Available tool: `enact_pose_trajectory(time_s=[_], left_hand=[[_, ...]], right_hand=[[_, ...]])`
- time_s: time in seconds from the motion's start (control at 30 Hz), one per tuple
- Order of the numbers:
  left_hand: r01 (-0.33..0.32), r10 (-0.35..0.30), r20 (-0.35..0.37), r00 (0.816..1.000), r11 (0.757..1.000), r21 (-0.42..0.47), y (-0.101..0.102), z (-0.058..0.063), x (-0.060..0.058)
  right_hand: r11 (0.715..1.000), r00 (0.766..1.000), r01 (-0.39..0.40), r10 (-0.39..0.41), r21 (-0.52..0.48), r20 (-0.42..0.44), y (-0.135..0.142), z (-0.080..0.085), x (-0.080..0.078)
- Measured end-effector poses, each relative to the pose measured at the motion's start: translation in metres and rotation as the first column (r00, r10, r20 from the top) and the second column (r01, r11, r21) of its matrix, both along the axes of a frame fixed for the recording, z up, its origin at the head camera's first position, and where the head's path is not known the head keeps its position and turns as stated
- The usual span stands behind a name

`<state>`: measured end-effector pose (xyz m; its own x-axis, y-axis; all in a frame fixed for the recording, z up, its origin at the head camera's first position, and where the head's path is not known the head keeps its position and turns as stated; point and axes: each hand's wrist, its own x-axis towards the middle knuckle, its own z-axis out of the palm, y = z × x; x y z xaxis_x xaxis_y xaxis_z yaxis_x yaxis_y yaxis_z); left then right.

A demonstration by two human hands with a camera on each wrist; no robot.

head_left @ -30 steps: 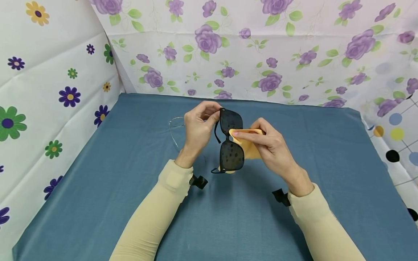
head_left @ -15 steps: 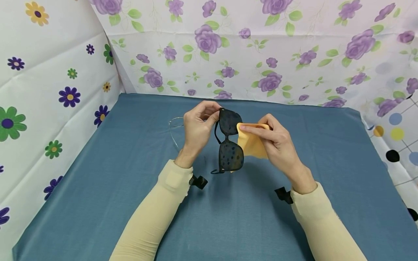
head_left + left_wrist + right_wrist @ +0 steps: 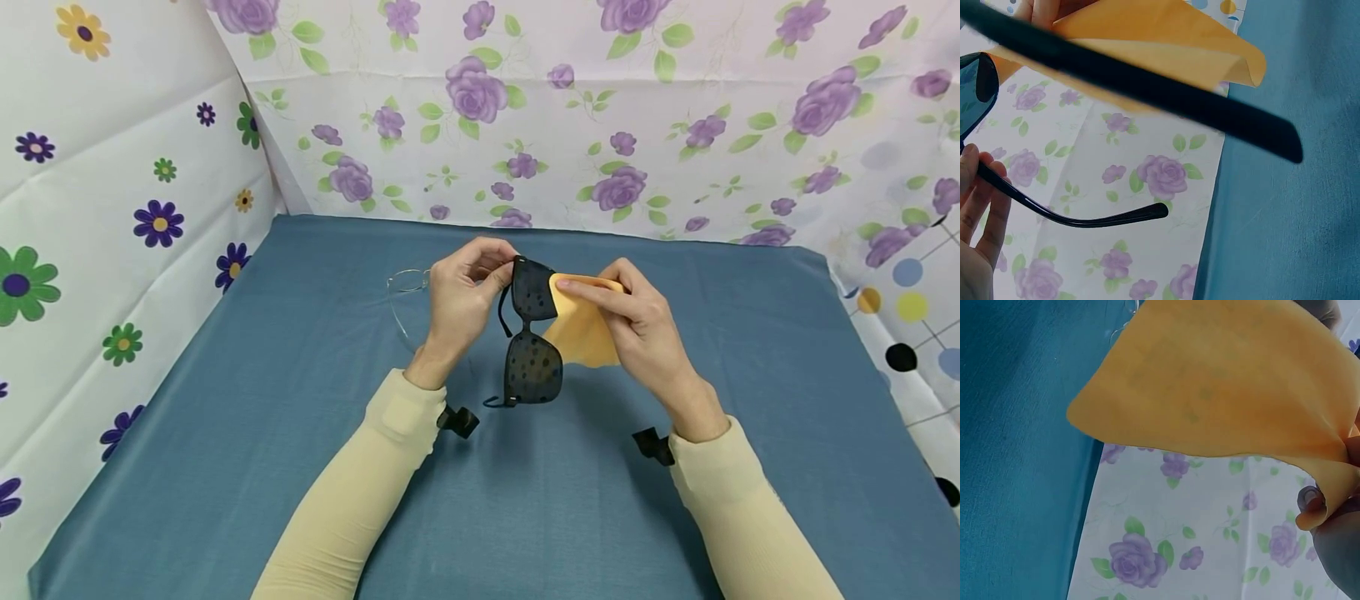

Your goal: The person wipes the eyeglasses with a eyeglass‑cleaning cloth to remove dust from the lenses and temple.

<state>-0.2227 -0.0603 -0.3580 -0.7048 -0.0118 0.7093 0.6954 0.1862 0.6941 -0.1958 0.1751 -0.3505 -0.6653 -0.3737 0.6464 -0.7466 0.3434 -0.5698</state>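
Observation:
A pair of black sunglasses (image 3: 534, 367) hangs on end over the table, dark spots showing on both lenses. My left hand (image 3: 467, 296) pinches it by the upper corner of the frame, near the hinge. In the left wrist view one temple arm (image 3: 1072, 222) runs out from the fingers, and the other crosses the picture close up. Between thumb and fingers my right hand (image 3: 641, 325) pinches a yellow cleaning cloth (image 3: 588, 329). The cloth's folded edge lies at the upper lens, and its loose part drapes down beside the bridge, filling much of the right wrist view.
Thin wire-rimmed eyeglasses (image 3: 397, 304) lie on the blue tablecloth (image 3: 315, 333) behind my left hand, partly hidden by it. Flower-patterned sheets (image 3: 480, 150) stand along the back and left of the table.
The right hand with the cloth has moved up and to the right, from the bridge to the upper lens's edge. The sunglasses have tilted and dropped slightly in the left hand.

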Motion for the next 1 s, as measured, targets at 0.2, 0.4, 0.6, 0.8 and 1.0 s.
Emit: enact_pose_trajectory(time_s=[0.2,0.4,0.6,0.8,1.0], left_hand=[[0.013,-0.013,0.005,1.000,1.000,-0.014,0.002,0.001,0.002],[0.054,-0.054,0.014,0.998,0.997,-0.047,0.006,0.001,0.004],[0.096,-0.095,0.011,0.995,0.990,-0.106,0.009,-0.002,0.005],[0.091,-0.095,-0.021,0.995,0.983,-0.161,0.011,-0.002,0.005],[0.087,-0.090,-0.018,0.996,0.985,-0.147,0.010,-0.003,0.004]], right_hand=[[1.000,1.000,0.001,-0.001,-0.002,0.002,0.000,0.001,0.000],[1.000,1.000,0.000,0.000,0.003,-0.001,-0.001,0.000,0.000],[1.000,1.000,-0.011,0.011,0.023,-0.006,-0.002,0.001,0.001],[0.999,0.998,-0.047,0.047,0.027,-0.036,-0.005,0.001,0.001],[0.996,0.994,-0.081,0.084,0.046,-0.068,-0.007,0.001,0.003]])
